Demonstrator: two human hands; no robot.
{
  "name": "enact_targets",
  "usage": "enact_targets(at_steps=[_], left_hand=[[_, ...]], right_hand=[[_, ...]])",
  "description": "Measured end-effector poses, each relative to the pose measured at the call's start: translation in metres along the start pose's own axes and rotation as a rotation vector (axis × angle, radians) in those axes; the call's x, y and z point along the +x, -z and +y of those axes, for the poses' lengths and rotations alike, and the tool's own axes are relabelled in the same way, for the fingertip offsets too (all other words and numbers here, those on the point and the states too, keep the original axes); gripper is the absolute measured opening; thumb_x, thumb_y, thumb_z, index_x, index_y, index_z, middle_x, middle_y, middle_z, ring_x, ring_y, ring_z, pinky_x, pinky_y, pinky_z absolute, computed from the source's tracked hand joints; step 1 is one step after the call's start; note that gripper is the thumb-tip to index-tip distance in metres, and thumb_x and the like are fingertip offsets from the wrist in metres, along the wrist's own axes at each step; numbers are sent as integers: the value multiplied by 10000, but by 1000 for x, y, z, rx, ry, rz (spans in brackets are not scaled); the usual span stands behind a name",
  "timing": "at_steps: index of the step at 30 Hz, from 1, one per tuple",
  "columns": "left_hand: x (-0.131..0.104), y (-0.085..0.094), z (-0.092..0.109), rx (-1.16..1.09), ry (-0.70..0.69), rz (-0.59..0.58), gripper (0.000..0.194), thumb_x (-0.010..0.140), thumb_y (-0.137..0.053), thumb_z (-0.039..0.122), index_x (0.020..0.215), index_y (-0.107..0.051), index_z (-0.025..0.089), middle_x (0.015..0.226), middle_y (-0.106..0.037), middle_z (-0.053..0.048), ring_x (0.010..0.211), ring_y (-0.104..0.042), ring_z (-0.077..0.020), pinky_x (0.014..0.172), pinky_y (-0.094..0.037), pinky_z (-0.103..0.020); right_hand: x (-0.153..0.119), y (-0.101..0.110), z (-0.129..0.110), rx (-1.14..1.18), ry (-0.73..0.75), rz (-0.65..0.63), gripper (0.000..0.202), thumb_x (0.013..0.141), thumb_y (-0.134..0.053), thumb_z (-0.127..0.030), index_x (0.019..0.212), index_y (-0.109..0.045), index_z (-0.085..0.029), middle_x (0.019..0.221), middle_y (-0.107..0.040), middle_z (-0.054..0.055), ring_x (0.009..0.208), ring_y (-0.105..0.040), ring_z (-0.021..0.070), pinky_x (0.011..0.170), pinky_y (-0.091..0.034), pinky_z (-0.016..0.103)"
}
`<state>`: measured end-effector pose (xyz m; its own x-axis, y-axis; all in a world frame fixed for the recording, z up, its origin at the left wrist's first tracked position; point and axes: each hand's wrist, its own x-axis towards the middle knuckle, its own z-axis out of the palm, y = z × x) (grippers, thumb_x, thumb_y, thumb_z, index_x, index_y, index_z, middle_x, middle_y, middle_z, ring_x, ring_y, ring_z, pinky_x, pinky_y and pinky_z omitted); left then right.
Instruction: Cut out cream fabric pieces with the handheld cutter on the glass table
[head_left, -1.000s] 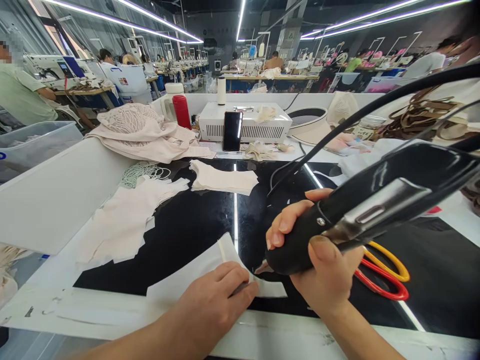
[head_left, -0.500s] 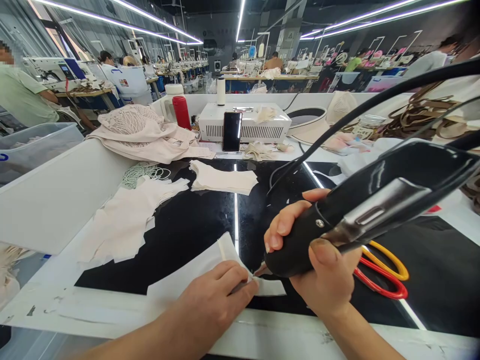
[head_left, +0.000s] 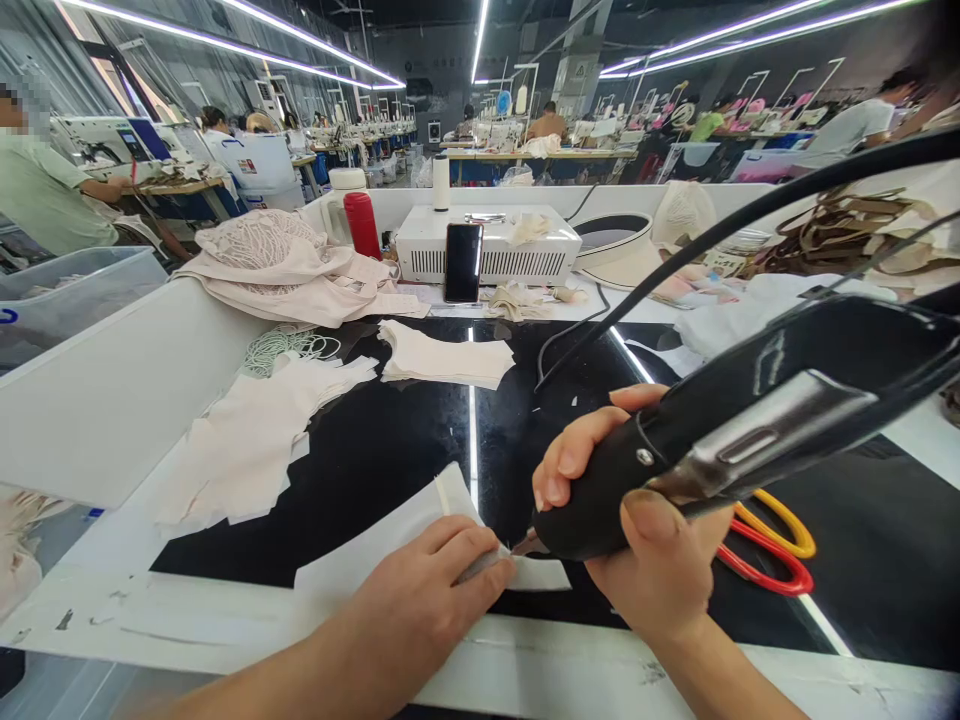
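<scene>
My left hand (head_left: 442,600) is closed on a white fabric piece (head_left: 360,550), pinching its edge between thumb and fingers. The fabric lies on the black tabletop, with a narrow cream strip (head_left: 446,497) across its upper part and a thin tail (head_left: 544,574) to the right of my fingertips. My right hand (head_left: 660,560) is wrapped around a black corded handheld tool (head_left: 697,450) with a silver metal lever, the thumb lying along the lever's end. The tool's pointed tip (head_left: 527,545) is at the fabric beside my left fingertips; whether it touches is hard to tell.
Scissors (head_left: 780,560) with red and yellow handles lie right of my right hand. Cut fabric stacks (head_left: 240,440) (head_left: 446,357) and green cord (head_left: 289,347) lie further back. Behind are a phone (head_left: 463,265), a white vented box (head_left: 525,245) and a red bottle (head_left: 363,225). The tool's cable (head_left: 675,265) arcs overhead.
My right hand and the tool have shifted slightly right and down, the tip moving a little along the fabric. My left hand keeps its pinch almost unmoved.
</scene>
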<state>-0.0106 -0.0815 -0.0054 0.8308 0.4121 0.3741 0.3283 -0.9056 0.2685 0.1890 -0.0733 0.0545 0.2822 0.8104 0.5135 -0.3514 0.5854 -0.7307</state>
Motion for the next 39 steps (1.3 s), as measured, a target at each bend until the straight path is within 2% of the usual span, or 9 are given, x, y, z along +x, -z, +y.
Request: enact_targets(at_steps=[11,15,29,39], left_hand=[[1,3,1,-44,47,-70,339,1073,-531,24,1403,-564,96,1143,-666,-97,1065,-627,-249,975,-631,-390],[-1,5,1,-76,63,-76,304,1093,-516,42,1383,-584,105,1160,-660,-99,1073,-626,-232,978,-624,-348],[-2,5,1,-39,21,-60,363,1066,-503,2,1412,-580,82,1195,-661,-123,1130,-637,-252,1018,-632,-375],[-4,1,2,6,37,-49,387,1022,-523,-18,1380,-587,116,1238,-654,-134,1171,-649,-272,1042,-629,-398]], right_hand=[[0,-1,-1,-10,27,7,429,856,-920,-435,1176,-676,-286,776,-711,-39,539,-638,157,462,-546,283],[-2,-1,-1,-13,26,12,436,861,-916,-436,1186,-669,-282,785,-715,-37,546,-643,155,476,-554,285],[-2,-4,-8,-8,4,10,411,865,-913,-419,1179,-681,-289,793,-722,-32,556,-656,156,481,-566,286],[-7,-1,-12,-35,-7,4,398,871,-904,-410,1177,-680,-286,781,-710,-21,558,-650,171,461,-556,293]])
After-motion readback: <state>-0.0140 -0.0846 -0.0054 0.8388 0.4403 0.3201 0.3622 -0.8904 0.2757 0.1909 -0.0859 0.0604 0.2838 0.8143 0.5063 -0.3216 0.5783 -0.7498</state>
